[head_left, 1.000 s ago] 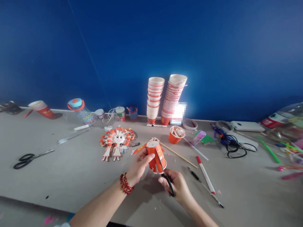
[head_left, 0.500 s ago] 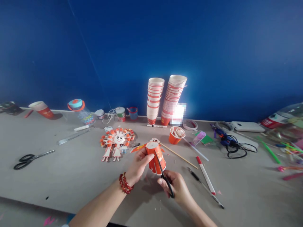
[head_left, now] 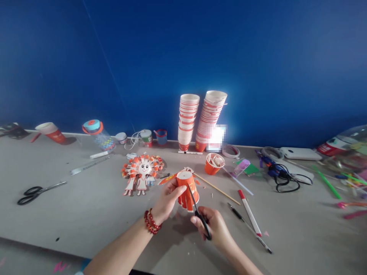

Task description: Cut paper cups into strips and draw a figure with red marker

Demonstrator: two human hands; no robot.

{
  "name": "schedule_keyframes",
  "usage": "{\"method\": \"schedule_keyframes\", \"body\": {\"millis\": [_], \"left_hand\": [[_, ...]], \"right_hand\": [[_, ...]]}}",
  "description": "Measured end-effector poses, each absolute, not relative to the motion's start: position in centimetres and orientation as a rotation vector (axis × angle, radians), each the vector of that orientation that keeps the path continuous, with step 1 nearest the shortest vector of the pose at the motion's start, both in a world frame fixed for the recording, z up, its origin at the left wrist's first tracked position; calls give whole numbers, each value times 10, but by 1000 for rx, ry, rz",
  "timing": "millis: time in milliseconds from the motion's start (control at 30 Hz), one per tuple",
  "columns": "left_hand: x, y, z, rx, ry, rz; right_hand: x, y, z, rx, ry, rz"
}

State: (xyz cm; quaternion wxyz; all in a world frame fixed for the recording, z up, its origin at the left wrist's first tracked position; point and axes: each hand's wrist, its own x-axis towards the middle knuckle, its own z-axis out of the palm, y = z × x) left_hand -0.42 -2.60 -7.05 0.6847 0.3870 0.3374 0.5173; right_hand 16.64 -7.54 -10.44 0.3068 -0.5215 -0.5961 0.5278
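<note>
An orange paper cup (head_left: 185, 188) is upside down in my left hand (head_left: 168, 199), thumb on its side, the other fingers hidden behind it. Several strips are slit into its wall from the rim up. My right hand (head_left: 213, 225) grips the black handles of a pair of scissors (head_left: 194, 202), whose blades lie along the cup's right side. Behind the cup lies an orange-and-white cut paper piece (head_left: 168, 178), partly covered. Left of my hands, a paper doll craft (head_left: 143, 168) with a smiling face and curled orange strips lies on the table.
Two tall paper cup stacks (head_left: 188, 122) stand against the blue wall. An orange cup with scraps (head_left: 214, 165), a wooden stick (head_left: 218, 188), a red-capped marker (head_left: 249, 212) and a pen (head_left: 248, 225) lie to the right. Another pair of scissors (head_left: 40, 191) rests at left.
The cup has turned slightly in my left hand, and its cut strips now spread toward the left at the bottom. The scissors and my right hand stay almost in place.
</note>
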Motion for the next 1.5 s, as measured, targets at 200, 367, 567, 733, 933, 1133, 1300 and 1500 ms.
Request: {"method": "schedule_keyframes", "body": {"millis": [200,367,567,733,933,1133,1300,1500], "left_hand": [[-8,-20,-67,619,692,1257],[-11,-20,-66,494,626,1310],[-7,-28,-65,600,535,1117],[-3,-31,-65,661,530,1072],[5,-33,-71,734,599,1057],[-2,-23,-68,670,670,1244],[-13,-13,-63,505,623,1354],[-16,-12,-61,492,628,1392]], "right_hand": [[168,-79,-97,-1187,-1491,1538],[171,-77,-87,-1066,-1298,1434],[166,-70,-92,-996,-833,1592],[167,-66,-98,-917,-671,1629],[168,-68,-95,-1003,-733,1413],[174,-73,-90,-1137,-1194,1319],[174,-74,-92,-1181,-1515,1474],[171,-75,-93,-1219,-1505,1478]]}}
